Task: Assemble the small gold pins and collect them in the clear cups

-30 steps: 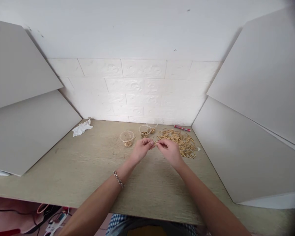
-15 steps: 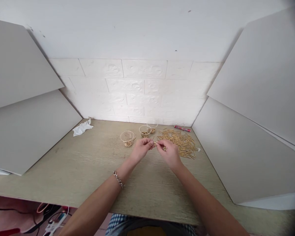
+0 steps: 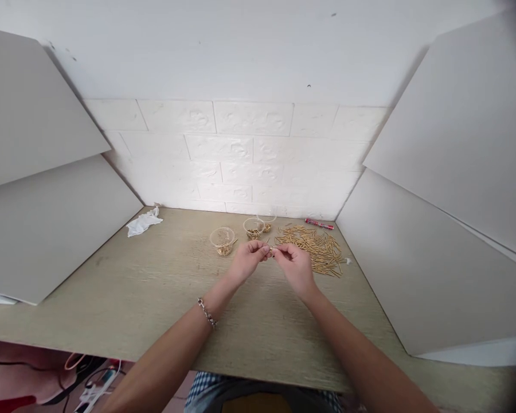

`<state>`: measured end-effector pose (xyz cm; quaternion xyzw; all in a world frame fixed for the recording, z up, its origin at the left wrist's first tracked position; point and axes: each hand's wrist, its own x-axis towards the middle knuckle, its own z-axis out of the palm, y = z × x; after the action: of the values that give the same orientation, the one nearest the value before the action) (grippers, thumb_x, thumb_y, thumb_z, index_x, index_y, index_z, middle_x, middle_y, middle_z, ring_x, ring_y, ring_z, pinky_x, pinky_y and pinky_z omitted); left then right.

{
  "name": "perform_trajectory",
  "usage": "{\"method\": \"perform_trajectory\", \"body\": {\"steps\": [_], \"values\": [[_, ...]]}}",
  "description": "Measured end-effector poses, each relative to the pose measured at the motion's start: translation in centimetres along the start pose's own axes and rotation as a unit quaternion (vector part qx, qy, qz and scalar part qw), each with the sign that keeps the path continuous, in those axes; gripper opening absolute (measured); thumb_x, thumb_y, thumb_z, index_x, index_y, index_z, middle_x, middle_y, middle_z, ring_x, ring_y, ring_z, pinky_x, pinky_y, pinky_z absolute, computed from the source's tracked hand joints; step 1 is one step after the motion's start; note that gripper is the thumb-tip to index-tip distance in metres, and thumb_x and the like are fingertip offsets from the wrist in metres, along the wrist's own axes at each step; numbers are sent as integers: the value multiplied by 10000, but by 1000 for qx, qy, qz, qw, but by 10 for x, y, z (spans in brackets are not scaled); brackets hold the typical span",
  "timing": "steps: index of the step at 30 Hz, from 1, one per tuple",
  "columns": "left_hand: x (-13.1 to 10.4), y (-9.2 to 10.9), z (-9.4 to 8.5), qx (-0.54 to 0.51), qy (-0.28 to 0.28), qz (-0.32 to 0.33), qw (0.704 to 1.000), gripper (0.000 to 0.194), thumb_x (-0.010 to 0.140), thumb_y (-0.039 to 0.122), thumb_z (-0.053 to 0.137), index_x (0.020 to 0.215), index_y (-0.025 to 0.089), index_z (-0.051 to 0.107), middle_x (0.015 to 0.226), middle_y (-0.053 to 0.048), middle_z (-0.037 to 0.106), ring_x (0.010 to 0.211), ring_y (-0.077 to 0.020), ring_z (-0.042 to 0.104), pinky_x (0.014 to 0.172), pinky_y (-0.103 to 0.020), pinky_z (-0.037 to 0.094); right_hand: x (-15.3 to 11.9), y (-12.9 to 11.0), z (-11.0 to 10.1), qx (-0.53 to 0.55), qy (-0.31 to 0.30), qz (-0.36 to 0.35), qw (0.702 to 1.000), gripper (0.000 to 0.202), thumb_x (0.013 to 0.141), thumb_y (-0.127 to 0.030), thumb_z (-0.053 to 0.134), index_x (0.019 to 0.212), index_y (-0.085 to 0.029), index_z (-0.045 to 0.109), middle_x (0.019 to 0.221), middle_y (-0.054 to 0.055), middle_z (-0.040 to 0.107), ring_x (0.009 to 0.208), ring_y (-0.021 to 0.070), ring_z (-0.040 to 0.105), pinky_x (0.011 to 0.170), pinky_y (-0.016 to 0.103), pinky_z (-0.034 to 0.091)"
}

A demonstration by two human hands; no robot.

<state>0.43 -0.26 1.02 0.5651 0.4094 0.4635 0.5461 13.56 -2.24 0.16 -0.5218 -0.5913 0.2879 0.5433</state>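
My left hand [image 3: 250, 258] and my right hand [image 3: 296, 265] meet over the middle of the table, fingertips almost touching. Both are closed in a pinch on a small gold-coloured metal piece [image 3: 272, 249], mostly covered by the fingers, so its exact kind is unclear. Just beyond the left hand stand clear plastic cups: one [image 3: 222, 237] holds small gold-coloured parts, another [image 3: 254, 228] holds darker brass-coloured parts, and a third [image 3: 267, 223] is partly behind it. A spread pile of thin gold-coloured rods [image 3: 316, 246] lies beside and behind the right hand.
A red marker-like tube [image 3: 319, 223] lies behind the rods near the wall. Crumpled white tissue [image 3: 144, 222] rests at the table's back left. Grey panels [image 3: 47, 229] stand on both sides, and a white brick-pattern wall [image 3: 253, 149] closes off the back.
Both hands stay in nearly the same place, still pinched together. The right fingers have shifted slightly around the small piece. The camera view has tilted very slightly.
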Motion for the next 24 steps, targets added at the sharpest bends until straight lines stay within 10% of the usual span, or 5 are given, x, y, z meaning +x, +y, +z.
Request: {"method": "perform_trajectory", "body": {"steps": [11,24], "values": [[3,0,-6,107,-12,14,994,204,697,332,577,650,134,588,612,-7,575,605,-117,508,594,-228,402,8,3,-12,-94,-59,-102,989,152,724,-270,532,689,-174,645,664,34,639,594,136,559,579,254,436],[4,-2,-5,66,-10,10,998,242,699,366,586,661,128,583,624,-13,571,613,-120,504,613,-239,405,0,-5,2,72,-9,52,996,196,681,-329,577,694,-146,645,641,54,656,583,161,590,565,274,471]]}}
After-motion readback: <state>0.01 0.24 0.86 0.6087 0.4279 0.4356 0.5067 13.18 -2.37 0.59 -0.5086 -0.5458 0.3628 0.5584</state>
